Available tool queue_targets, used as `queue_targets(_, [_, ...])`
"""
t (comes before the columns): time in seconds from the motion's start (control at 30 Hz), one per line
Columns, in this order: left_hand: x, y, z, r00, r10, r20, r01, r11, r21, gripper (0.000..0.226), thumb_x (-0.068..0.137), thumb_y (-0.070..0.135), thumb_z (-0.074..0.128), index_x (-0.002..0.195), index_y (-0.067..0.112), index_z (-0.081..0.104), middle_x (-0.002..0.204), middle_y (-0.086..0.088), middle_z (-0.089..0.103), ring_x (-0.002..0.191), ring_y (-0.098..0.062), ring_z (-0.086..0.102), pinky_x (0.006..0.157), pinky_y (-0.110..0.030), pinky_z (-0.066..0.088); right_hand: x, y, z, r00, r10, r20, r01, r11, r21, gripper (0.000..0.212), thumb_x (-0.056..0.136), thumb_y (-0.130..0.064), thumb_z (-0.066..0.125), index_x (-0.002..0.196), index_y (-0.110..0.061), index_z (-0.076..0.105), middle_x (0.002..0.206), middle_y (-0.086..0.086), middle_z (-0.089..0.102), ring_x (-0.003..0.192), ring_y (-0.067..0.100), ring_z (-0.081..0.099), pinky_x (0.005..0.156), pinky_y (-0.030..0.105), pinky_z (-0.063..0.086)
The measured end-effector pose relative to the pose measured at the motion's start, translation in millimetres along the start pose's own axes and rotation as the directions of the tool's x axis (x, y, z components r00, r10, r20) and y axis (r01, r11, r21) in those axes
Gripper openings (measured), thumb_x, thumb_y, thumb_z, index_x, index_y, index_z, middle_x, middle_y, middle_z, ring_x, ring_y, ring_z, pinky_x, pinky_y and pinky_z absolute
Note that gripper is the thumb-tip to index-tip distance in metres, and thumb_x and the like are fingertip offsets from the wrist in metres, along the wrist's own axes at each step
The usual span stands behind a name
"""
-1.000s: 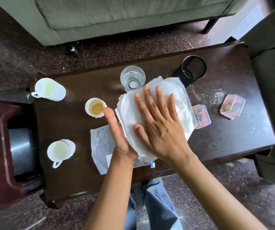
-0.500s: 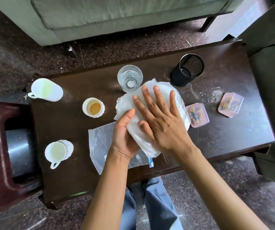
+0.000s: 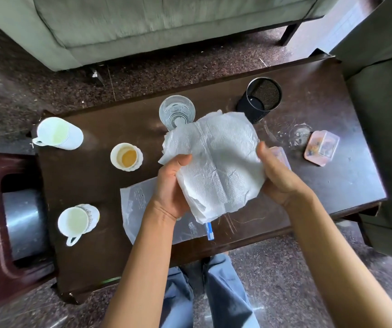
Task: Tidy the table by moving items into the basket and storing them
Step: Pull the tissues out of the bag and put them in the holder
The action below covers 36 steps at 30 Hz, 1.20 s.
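A glass (image 3: pixel 177 111) and mesh cup (image 3: pixel 261 98) stand just above the paper towels (image 3: pixel 216 166) at frame centre, and a plastic bag (image 3: pixel 140 204) lies below. The left hand (image 3: pixel 171 185) and right hand (image 3: pixel 277 176) grip opposite edges, thumbs on top.

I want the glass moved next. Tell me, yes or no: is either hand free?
No: the left hand and the right hand both grip the tissues.
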<state>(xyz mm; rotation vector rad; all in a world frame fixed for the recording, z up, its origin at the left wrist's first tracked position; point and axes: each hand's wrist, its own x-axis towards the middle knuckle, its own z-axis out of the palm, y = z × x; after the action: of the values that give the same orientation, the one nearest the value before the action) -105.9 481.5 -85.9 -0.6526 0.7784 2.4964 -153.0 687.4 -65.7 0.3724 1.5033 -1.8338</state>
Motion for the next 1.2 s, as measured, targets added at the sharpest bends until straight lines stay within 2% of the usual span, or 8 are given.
queue_targets(0.1, [4.2, 7.0, 4.9, 1.000, 0.010, -0.024, -0.007, 0.989, 0.149, 0.031, 0.066, 0.030, 0.070, 0.097, 0.027, 0.075, 0.096, -0.004, 0.074, 0.088, -0.021, 0.072, 0.070, -0.039, 0.058, 2.6, -4.1, -3.6, 0.997, -0.023, 0.068, 0.025, 0.999, -0.033, 0.062, 0.055, -0.039, 0.091, 0.107, -0.013, 0.067, 0.103, 0.006, 0.074, 0.094, 0.024, 0.071, 0.074, 0.032, 0.058])
queue_targets(0.27, [8.1, 7.6, 10.1, 0.984, 0.152, -0.091, -0.118, 0.946, 0.302, 0.042, 0.069, 0.016, 0.077, 0.108, 0.027, 0.068, 0.105, -0.003, 0.074, 0.098, -0.020, 0.070, 0.072, -0.035, 0.058, 0.6, -10.7, 2.5, 0.947, -0.249, -0.204, 0.168, 0.923, -0.346, 0.021, 0.076, -0.008, 0.080, 0.093, -0.008, 0.068, 0.078, 0.001, 0.074, 0.067, 0.013, 0.070, 0.053, 0.020, 0.051])
queue_targets(0.4, [19.2, -6.8, 22.4, 0.900, 0.312, -0.304, -0.116, 0.844, 0.524, 0.024, 0.084, 0.005, 0.068, 0.104, 0.018, 0.066, 0.098, -0.001, 0.074, 0.094, -0.021, 0.071, 0.076, -0.033, 0.056, 1.2, -9.8, 13.1, 0.865, -0.434, -0.251, 0.097, 0.636, -0.765, 0.024, 0.074, -0.019, 0.080, 0.084, -0.014, 0.059, 0.067, -0.014, 0.057, 0.059, -0.008, 0.056, 0.047, 0.006, 0.038])
queue_targets(0.53, [34.3, -10.1, 34.3, 0.831, 0.431, -0.351, -0.050, 0.687, 0.725, 0.018, 0.086, 0.016, 0.067, 0.105, 0.016, 0.067, 0.097, 0.001, 0.073, 0.091, -0.018, 0.070, 0.073, -0.029, 0.055, 8.4, -18.8, 8.4, 0.873, -0.337, -0.353, 0.119, 0.849, -0.515, 0.040, 0.068, -0.026, 0.086, 0.101, -0.025, 0.063, 0.086, -0.017, 0.068, 0.073, -0.011, 0.063, 0.054, 0.005, 0.045])
queue_targets(0.67, [50.8, -3.0, 58.2, 0.837, 0.480, -0.262, -0.103, 0.609, 0.787, 0.018, 0.087, 0.017, 0.065, 0.104, 0.021, 0.067, 0.099, 0.003, 0.073, 0.093, -0.015, 0.069, 0.079, -0.030, 0.056, 16.2, -35.4, -5.9, 0.850, -0.316, -0.421, 0.101, 0.883, -0.459, 0.029, 0.074, -0.022, 0.078, 0.101, -0.018, 0.067, 0.096, 0.000, 0.073, 0.089, 0.020, 0.070, 0.076, 0.042, 0.059])
queue_targets(0.8, [77.2, 10.3, 99.6, 0.811, 0.566, -0.147, -0.192, 0.496, 0.847, 0.010, 0.087, 0.032, 0.062, 0.080, 0.027, 0.067, 0.082, 0.009, 0.072, 0.084, -0.012, 0.069, 0.078, -0.034, 0.056, 28.0, -62.7, -12.0, 0.692, -0.530, -0.490, 0.218, 0.801, -0.558, 0.011, 0.076, -0.021, 0.072, 0.083, -0.025, 0.064, 0.073, -0.010, 0.066, 0.068, 0.001, 0.060, 0.061, 0.019, 0.048])
queue_targets(0.97, [124.5, 27.8, 146.3, 0.748, 0.662, -0.040, -0.283, 0.374, 0.883, 0.026, 0.092, 0.039, 0.053, 0.095, 0.018, 0.070, 0.075, 0.013, 0.066, 0.082, -0.013, 0.066, 0.072, -0.026, 0.050, 56.1, -96.5, -22.7, 0.529, -0.660, -0.533, 0.367, 0.744, -0.558, 0.015, 0.081, -0.013, 0.059, 0.096, -0.016, 0.060, 0.075, -0.008, 0.062, 0.061, 0.001, 0.052, 0.055, 0.008, 0.042])
queue_targets(1.2, [174.8, 11.8, 149.5, 0.783, 0.620, -0.057, -0.263, 0.413, 0.872, 0.026, 0.096, 0.031, 0.052, 0.108, 0.011, 0.064, 0.100, -0.002, 0.069, 0.099, -0.023, 0.065, 0.087, -0.034, 0.052, 90.7, -85.1, -55.9, 0.521, -0.652, -0.551, 0.395, 0.757, -0.521, 0.010, 0.086, -0.008, 0.056, 0.087, -0.017, 0.052, 0.070, -0.008, 0.053, 0.059, 0.001, 0.045, 0.054, 0.010, 0.041])
